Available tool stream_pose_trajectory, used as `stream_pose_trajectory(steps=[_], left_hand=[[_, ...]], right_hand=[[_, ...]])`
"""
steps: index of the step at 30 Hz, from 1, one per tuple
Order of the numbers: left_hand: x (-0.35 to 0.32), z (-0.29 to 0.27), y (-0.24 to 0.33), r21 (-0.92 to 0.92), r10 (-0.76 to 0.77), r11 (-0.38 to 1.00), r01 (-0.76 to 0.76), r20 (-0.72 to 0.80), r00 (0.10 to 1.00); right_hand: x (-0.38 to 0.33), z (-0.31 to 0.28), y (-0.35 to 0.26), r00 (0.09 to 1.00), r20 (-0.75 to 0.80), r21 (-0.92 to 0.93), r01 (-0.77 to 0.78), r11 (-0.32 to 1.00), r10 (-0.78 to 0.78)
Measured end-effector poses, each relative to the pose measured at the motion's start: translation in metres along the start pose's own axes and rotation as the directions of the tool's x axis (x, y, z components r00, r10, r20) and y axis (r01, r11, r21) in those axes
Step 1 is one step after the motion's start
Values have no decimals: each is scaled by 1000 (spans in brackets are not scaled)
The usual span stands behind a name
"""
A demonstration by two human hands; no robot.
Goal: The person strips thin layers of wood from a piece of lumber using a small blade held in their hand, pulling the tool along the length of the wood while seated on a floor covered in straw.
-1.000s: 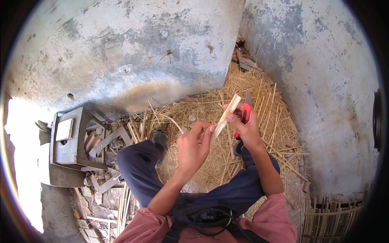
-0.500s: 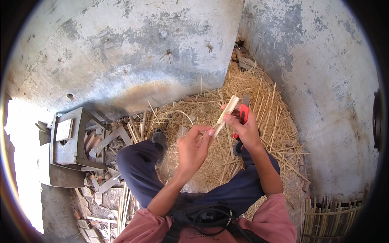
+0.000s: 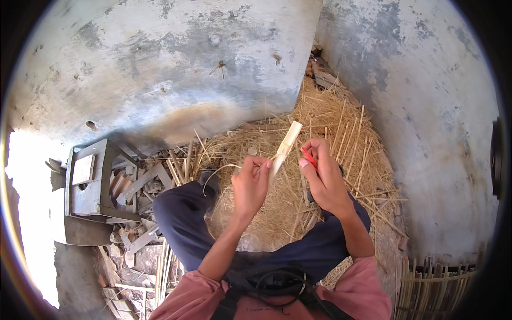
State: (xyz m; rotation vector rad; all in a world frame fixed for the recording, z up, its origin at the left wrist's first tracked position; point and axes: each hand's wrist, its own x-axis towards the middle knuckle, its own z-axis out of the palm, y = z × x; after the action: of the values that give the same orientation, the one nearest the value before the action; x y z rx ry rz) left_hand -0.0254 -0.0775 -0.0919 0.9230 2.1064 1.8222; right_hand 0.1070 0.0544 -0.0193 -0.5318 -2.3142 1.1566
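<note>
My left hand (image 3: 249,186) pinches a pale split piece of bamboo (image 3: 289,137) between thumb and fingers. The piece slants up and to the right, with a ragged step partway along it. From the same hand a thin, pale sliver (image 3: 218,169) curls out to the left. A short distance to the right, my right hand (image 3: 329,186) is closed around the red handle of a knife (image 3: 309,157). The blade cannot be made out now, and the knife is apart from the bamboo.
Straw-like shavings and thin sticks (image 3: 341,120) cover the ground between and beyond my legs. At left stands an old wooden stool (image 3: 88,197) beside rubble and scrap wood (image 3: 141,240). Worn walls (image 3: 186,64) close in ahead and right; a slatted bamboo piece (image 3: 434,288) stands lower right.
My right hand has come away from the bamboo and turned, hiding the blade seen before. The bamboo has shifted slightly left and stands steeper, and the sliver now curls farther left.
</note>
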Motion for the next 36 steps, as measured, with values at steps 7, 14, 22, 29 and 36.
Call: stream_pose_trajectory(steps=[7,14,22,29,36], left_hand=[[2,-4,-17,-42,-92,994,98,122,988],[-7,4,-30,122,213,971,-206,-52,976],[-4,8,-45,213,392,908,-361,-127,911],[-4,6,-43,252,404,894,-370,-97,910],[-6,6,-45,267,433,878,-397,-88,897]], right_hand=[[-9,14,20,995,97,-104,3,995,7],[-13,30,11,997,60,-225,-40,974,55],[-3,28,-1,990,138,-426,41,904,21],[-4,33,-13,986,161,-553,59,831,37],[1,32,-25,974,203,-669,60,741,105]])
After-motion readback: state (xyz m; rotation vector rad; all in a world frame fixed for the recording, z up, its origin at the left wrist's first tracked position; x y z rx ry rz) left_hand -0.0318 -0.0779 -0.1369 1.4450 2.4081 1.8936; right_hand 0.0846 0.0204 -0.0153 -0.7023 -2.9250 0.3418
